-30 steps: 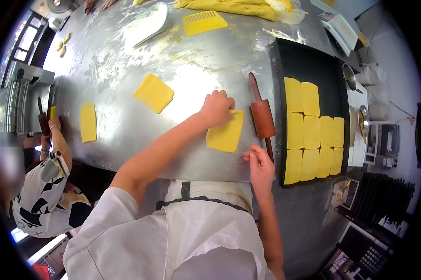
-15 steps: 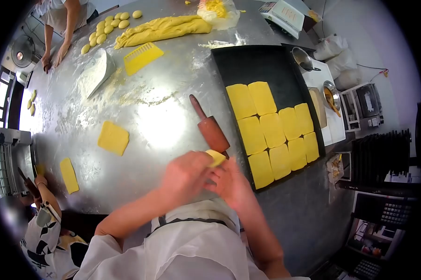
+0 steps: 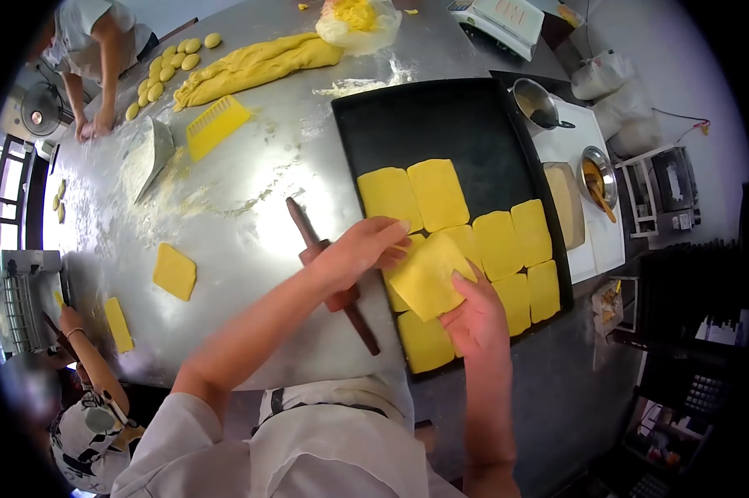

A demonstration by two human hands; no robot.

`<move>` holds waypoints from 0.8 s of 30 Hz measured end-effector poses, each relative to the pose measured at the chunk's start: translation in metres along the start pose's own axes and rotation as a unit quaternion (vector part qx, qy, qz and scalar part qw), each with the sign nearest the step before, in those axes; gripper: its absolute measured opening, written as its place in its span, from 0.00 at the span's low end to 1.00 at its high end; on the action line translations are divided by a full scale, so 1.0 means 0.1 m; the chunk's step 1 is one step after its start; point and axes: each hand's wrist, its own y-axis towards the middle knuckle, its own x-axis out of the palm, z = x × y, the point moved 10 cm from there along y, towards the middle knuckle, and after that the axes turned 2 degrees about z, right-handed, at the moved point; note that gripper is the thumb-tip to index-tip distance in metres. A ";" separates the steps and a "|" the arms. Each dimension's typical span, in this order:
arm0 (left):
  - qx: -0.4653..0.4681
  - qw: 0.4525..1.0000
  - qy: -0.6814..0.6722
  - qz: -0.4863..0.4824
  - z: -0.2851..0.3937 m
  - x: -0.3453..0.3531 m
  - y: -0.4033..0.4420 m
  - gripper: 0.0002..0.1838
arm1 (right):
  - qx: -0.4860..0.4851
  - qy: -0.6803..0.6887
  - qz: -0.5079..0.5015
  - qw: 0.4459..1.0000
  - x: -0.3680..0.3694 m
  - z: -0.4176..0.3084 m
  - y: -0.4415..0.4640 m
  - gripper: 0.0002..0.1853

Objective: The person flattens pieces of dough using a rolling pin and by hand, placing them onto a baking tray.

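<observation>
A thin yellow dough sheet [image 3: 431, 275] is in my right hand [image 3: 479, 319], whose thumb lies on top of its right edge with the fingers underneath. The sheet is raised over the black baking tray [image 3: 424, 108], covering part of the dough squares laid there. Beside the sheet's upper left edge is my left hand [image 3: 370, 247], fingers apart and pointing right; I see no firm grip in it. Under my left forearm a brown rolling pin [image 3: 341, 297] rests on the metal table, its middle partly hidden. More dough squares [image 3: 437, 195] lie in rows in the tray.
Left on the table are a dough square [image 3: 174, 271] and a narrow strip [image 3: 119, 324]. Further back are a yellow scraper [image 3: 217, 126], a flour scoop [image 3: 148, 158], a long dough roll [image 3: 258, 70] and small dough balls [image 3: 190, 62]. Two other people work at the table's left side.
Both hands have moved right, from beside the tray to above it, with the dough sheet now spread flat in view. The view has shifted, and the rolling pin now appears under my left forearm.
</observation>
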 end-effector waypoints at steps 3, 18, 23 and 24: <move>-0.129 0.962 -0.175 -0.167 -0.10 0.55 0.48 0.23 | -0.018 -0.015 0.005 1.000 -0.21 -0.33 0.26 0.27; 0.216 0.960 0.169 -0.061 1.19 1.06 2.25 0.12 | -0.135 -0.457 0.163 0.864 -1.01 -1.44 1.49 0.11; 0.222 0.948 0.228 -0.020 1.21 1.08 2.41 0.11 | -0.147 -0.488 0.172 0.843 -1.04 -1.51 1.64 0.12; 0.221 0.947 0.233 -0.020 1.21 1.09 2.41 0.11 | -0.152 -0.487 0.175 0.842 -1.06 -1.51 1.65 0.13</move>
